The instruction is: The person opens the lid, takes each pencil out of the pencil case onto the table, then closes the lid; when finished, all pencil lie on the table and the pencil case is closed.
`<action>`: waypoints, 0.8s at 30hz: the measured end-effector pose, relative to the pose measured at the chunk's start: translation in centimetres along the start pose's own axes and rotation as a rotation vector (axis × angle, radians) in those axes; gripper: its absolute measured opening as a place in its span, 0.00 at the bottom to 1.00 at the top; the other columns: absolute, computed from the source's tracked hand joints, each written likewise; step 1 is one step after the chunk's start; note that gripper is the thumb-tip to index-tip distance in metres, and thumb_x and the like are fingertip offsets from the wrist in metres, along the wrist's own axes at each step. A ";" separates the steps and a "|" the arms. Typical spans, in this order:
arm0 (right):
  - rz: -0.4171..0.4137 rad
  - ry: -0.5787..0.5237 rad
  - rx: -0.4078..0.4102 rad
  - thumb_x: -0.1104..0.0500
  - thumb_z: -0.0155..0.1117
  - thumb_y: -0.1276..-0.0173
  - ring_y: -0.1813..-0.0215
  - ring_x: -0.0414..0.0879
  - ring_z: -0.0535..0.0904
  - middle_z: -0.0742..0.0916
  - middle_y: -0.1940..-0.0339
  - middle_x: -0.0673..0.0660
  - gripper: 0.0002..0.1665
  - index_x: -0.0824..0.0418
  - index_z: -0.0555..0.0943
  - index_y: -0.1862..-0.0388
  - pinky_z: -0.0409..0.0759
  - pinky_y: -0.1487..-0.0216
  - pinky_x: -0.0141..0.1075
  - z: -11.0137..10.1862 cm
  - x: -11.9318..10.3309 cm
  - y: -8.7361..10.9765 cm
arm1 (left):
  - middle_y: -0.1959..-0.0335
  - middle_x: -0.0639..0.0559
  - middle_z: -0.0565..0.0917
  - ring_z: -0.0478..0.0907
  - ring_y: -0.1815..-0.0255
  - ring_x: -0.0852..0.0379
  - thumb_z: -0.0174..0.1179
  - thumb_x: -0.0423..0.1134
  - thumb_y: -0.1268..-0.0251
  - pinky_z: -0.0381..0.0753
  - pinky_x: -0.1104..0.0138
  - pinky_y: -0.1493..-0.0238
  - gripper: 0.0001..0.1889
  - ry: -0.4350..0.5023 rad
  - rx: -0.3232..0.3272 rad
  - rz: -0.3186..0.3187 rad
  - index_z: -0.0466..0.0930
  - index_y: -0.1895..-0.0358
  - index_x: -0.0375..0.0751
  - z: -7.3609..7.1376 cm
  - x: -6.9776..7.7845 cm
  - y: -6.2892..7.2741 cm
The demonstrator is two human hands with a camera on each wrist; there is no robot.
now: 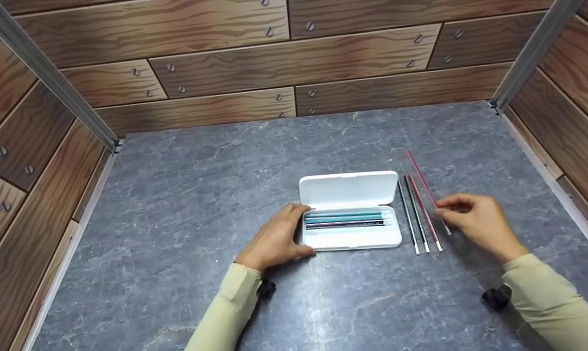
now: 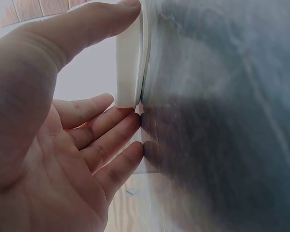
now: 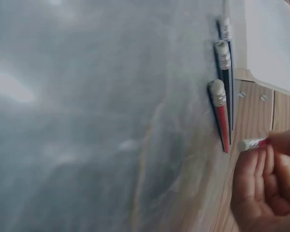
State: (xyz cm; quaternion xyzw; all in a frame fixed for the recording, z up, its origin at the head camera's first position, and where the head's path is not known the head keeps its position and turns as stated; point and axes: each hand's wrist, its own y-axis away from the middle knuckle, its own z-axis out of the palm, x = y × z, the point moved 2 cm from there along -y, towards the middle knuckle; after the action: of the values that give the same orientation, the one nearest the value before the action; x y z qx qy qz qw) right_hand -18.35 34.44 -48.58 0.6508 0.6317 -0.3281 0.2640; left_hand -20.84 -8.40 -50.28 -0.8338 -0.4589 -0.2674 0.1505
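Note:
A white pencil case [image 1: 350, 240] lies with its lid [image 1: 348, 191] raised. Several teal and dark pencils [image 1: 345, 224] lie side by side inside, erasers to the right. My left hand [image 1: 277, 236] holds the left end of the case, thumb at the front edge, fingers at the back corner; the left wrist view shows fingertips against its side. My right hand [image 1: 479, 222] pinches a pinkish-red pencil [image 1: 420, 174] near its eraser end, which shows between thumb and fingers in the right wrist view. Beside it lie a red pencil [image 1: 424, 212], a black pencil [image 1: 416, 213] and a grey-blue pencil [image 1: 407, 214].
The grey marbled tabletop [image 1: 186, 204] extends around the case. Wood-patterned walls [image 1: 294, 63] enclose it at the back and both sides, with metal posts [image 1: 535, 56] at the rear corners.

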 end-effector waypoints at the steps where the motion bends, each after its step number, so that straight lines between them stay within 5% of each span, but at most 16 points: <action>1: 0.027 0.018 -0.011 0.64 0.78 0.28 0.67 0.26 0.84 0.96 0.58 0.62 0.15 0.73 0.91 0.48 0.85 0.66 0.23 -0.1 0.2 0.1 | 0.22 0.45 0.78 0.76 0.20 0.45 0.86 0.50 0.43 0.75 0.51 0.14 0.52 0.000 -0.001 -0.001 0.70 0.16 0.40 0.0 0.0 0.0; 10: 0.157 0.134 -0.070 0.60 0.77 0.29 0.71 0.32 0.84 0.96 0.66 0.56 0.18 0.72 0.92 0.48 0.82 0.71 0.27 0.2 0.7 0.7 | 0.22 0.45 0.78 0.75 0.19 0.45 0.86 0.50 0.43 0.74 0.51 0.14 0.52 0.002 -0.006 -0.004 0.70 0.16 0.40 0.1 0.0 -0.2; 24: 0.213 0.076 -0.143 0.61 0.76 0.27 0.69 0.36 0.90 0.96 0.62 0.62 0.18 0.76 0.90 0.47 0.89 0.68 0.29 0.8 0.2 1.0 | 0.23 0.47 0.78 0.76 0.21 0.48 0.86 0.50 0.43 0.77 0.53 0.16 0.52 0.001 -0.001 -0.005 0.70 0.16 0.41 0.0 0.1 -0.1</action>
State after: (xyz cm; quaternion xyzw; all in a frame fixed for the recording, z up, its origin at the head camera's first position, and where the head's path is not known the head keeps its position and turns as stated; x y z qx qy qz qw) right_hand -17.41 33.88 -49.35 0.7058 0.5902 -0.2275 0.3189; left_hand -20.87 -8.29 -50.27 -0.8326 -0.4606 -0.2686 0.1499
